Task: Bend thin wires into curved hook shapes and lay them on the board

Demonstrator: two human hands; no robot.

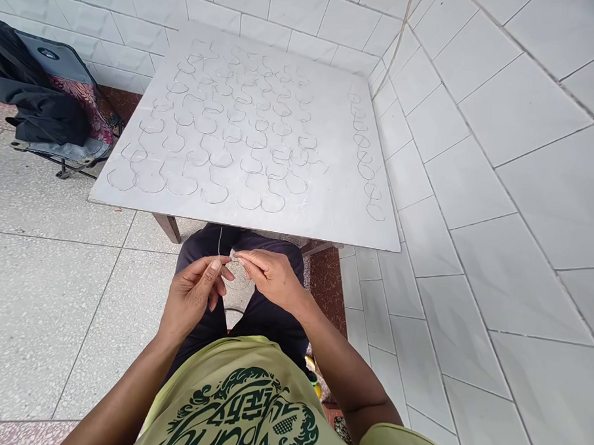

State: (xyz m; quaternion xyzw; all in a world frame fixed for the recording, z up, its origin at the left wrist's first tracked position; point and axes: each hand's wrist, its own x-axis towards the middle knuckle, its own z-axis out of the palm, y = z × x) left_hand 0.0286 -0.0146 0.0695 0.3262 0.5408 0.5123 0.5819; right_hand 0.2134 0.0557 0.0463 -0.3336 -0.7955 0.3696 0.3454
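Above my lap, in front of the table edge, my left hand [195,290] pinches a thin wire [220,241] between thumb and fingers. One end of it sticks straight up, and a thin curved length shows below the fingers. Close beside it, my right hand [269,277] is closed in a pinch on a small whitish piece [233,254], too small to make out exactly. The fingertips of both hands almost meet. Many bent wires [214,192], curved into hooks and S shapes, lie in rows on the white table [321,217].
A linked-looking line of bent wires [363,160] runs along the table's right side. White tiled walls [476,171] stand behind and to the right. A folding chair [77,75] with dark clothing is at the left. A cable [398,40] hangs in the corner.
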